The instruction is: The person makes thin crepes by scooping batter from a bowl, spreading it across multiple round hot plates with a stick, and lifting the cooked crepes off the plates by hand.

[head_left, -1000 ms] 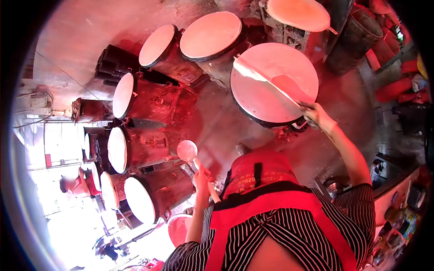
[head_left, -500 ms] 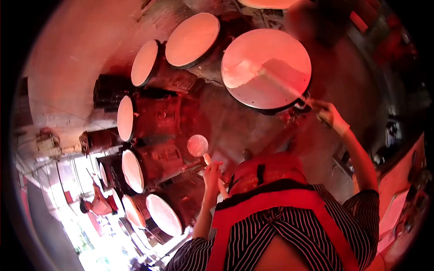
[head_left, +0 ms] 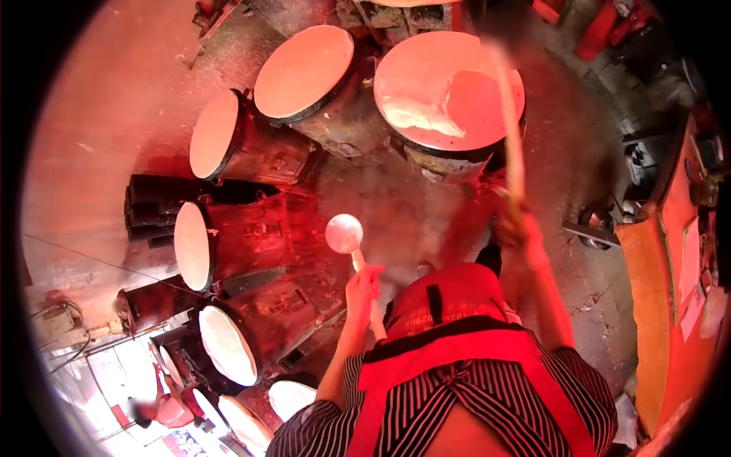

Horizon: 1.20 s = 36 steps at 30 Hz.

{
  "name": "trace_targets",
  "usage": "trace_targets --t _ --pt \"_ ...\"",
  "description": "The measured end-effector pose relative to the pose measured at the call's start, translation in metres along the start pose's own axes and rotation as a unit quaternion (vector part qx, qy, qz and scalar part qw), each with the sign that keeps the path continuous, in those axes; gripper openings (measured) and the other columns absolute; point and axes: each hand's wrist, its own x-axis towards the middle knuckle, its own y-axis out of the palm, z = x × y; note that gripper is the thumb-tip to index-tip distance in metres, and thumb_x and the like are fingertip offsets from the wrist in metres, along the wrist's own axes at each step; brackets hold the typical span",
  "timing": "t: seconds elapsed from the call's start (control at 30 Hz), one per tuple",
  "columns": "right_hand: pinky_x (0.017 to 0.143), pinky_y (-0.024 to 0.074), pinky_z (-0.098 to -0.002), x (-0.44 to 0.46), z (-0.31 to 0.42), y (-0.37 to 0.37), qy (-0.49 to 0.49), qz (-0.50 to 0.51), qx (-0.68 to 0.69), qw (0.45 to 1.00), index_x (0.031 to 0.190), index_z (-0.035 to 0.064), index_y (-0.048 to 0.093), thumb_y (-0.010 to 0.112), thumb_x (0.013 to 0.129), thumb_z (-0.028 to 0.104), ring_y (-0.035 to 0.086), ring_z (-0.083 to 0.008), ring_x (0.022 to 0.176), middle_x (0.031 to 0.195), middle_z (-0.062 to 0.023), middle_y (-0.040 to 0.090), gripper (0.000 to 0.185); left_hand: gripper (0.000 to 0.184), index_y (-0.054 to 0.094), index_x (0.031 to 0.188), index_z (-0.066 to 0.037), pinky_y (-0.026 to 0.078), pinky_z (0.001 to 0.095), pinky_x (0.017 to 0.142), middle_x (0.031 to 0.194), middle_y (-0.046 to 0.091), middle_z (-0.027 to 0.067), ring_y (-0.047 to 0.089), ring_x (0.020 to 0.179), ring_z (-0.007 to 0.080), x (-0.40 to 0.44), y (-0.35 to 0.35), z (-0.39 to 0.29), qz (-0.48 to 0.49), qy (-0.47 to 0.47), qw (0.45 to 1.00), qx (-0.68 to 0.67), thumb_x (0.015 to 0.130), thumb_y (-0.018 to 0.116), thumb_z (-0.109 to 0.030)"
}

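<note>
My left hand [head_left: 362, 288] is wrapped round the wooden handle of a ladle [head_left: 344, 233], whose round bowl points up and away from me. My right hand [head_left: 524, 228] is blurred and grips a long pale stick [head_left: 511, 129], held nearly upright in view beside the right edge of a large round griddle [head_left: 426, 84]. Pale batter covers part of that griddle, with a glossy patch at its lower left and a darker bare-looking area at the right. The stick's far end is smeared by motion.
More round griddles on drum-like stoves curve leftward, including one at the upper left [head_left: 304, 72] and another at the left [head_left: 192, 245]. Dark cylinders [head_left: 152, 206] lie behind them. Another person [head_left: 169, 404] is at the lower left. An orange-topped counter [head_left: 655, 305] stands at the right.
The stick has left the griddle's surface and swung upright at its right side as my right hand came inward. The view has turned, and the ladle stays in my left hand.
</note>
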Motion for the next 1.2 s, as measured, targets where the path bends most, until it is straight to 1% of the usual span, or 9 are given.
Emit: trace_targets --t 0.03,0.13,0.23,0.4,0.47,0.7,0.87,1.03,1.2 --pt "0.037 0.0321 -0.0278 0.022 0.003 0.101 0.035 -0.261 -0.155 0.952 0.121 0.0255 0.052 0.042 0.094 0.038 0.036 -0.0095 0.04 0.055 0.0033 0.041 0.032 0.03 0.063 0.101 0.001 0.025 0.0163 0.044 0.066 0.037 -0.0067 0.033 0.051 0.001 -0.007 -0.014 0.007 -0.005 0.005 1.0 -0.001 0.097 0.045 -0.023" --pt "0.055 0.0425 -0.0253 0.148 -0.055 0.176 -0.344 -0.171 -0.255 0.887 0.122 0.0092 0.054 0.047 0.091 0.012 0.051 -0.0093 0.062 0.076 0.0015 0.054 0.031 0.024 0.062 0.108 0.001 0.028 0.0145 0.046 0.075 0.043 -0.0049 0.038 0.058 0.0014 -0.045 -0.05 0.014 -0.039 0.007 0.999 -0.003 0.094 0.049 -0.014" --pt "0.077 0.046 -0.0333 0.253 -0.072 0.245 -0.454 -0.224 -0.266 0.82 0.124 0.0031 0.049 0.045 0.088 0.007 0.06 -0.0252 0.085 0.098 -0.0152 0.063 0.037 0.027 0.062 0.109 -0.003 0.026 0.0151 0.045 0.071 0.038 -0.0067 0.034 0.055 0.0005 -0.072 -0.07 0.023 -0.113 0.018 0.993 -0.026 0.095 0.046 -0.019" --pt "0.069 0.0463 -0.0351 0.287 -0.121 0.235 -0.31 -0.299 -0.148 0.89 0.13 0.0137 0.046 0.042 0.09 0.008 0.059 -0.026 0.076 0.087 -0.0115 0.062 0.041 0.033 0.063 0.108 -0.001 0.027 0.016 0.045 0.077 0.039 -0.0049 0.035 0.056 0.0014 -0.076 -0.097 0.046 -0.131 0.019 0.987 -0.089 0.097 0.043 -0.025" --pt "0.038 0.03 -0.0263 0.217 -0.129 0.234 -0.242 -0.223 0.0 0.944 0.132 0.0318 0.038 0.042 0.092 0.012 0.037 -0.0099 0.044 0.061 0.0046 0.039 0.044 0.035 0.063 0.107 -0.001 0.028 0.0169 0.044 0.077 0.04 -0.0045 0.036 0.056 0.0018 -0.074 -0.091 0.041 -0.126 0.015 0.988 -0.092 0.097 0.044 -0.028" --pt "0.038 0.0365 -0.0245 0.094 -0.084 0.135 -0.226 -0.244 -0.153 0.931 0.136 0.0252 0.038 0.038 0.097 0.016 0.041 -0.0083 0.048 0.069 0.0041 0.043 0.04 0.032 0.062 0.109 0.0 0.029 0.0155 0.044 0.076 0.041 -0.0044 0.038 0.058 0.0024 -0.051 -0.055 0.031 -0.032 0.013 0.998 -0.052 0.095 0.048 -0.025" --pt "0.037 0.0321 -0.0246 0.096 -0.013 0.147 -0.227 -0.223 -0.026 0.948 0.129 0.0246 0.039 0.046 0.095 0.023 0.04 -0.0103 0.046 0.069 0.0031 0.042 0.035 0.025 0.063 0.108 -0.003 0.026 0.0151 0.044 0.075 0.04 -0.0058 0.035 0.057 0.0008 -0.055 -0.015 0.022 -0.01 0.028 0.998 -0.059 0.094 0.05 -0.019" --pt "0.039 0.031 -0.0245 0.095 -0.028 0.122 -0.201 -0.061 -0.31 0.927 0.133 0.0243 0.044 0.04 0.095 0.015 0.036 -0.0074 0.045 0.064 0.006 0.039 0.04 0.024 0.063 0.107 -0.003 0.026 0.0154 0.044 0.073 0.039 -0.0068 0.035 0.056 0.0007 -0.055 0.026 0.011 0.02 0.044 0.997 -0.058 0.094 0.049 -0.018" --pt "0.039 0.0286 -0.0221 0.016 0.056 0.047 -0.007 -0.068 -0.167 0.984 0.134 0.0278 0.041 0.044 0.096 0.023 0.036 -0.0068 0.044 0.065 0.0039 0.044 0.039 0.029 0.062 0.108 -0.001 0.026 0.016 0.044 0.074 0.039 -0.0065 0.035 0.056 0.0008 -0.056 0.069 0.016 -0.007 0.063 0.997 -0.047 0.096 0.046 -0.022"
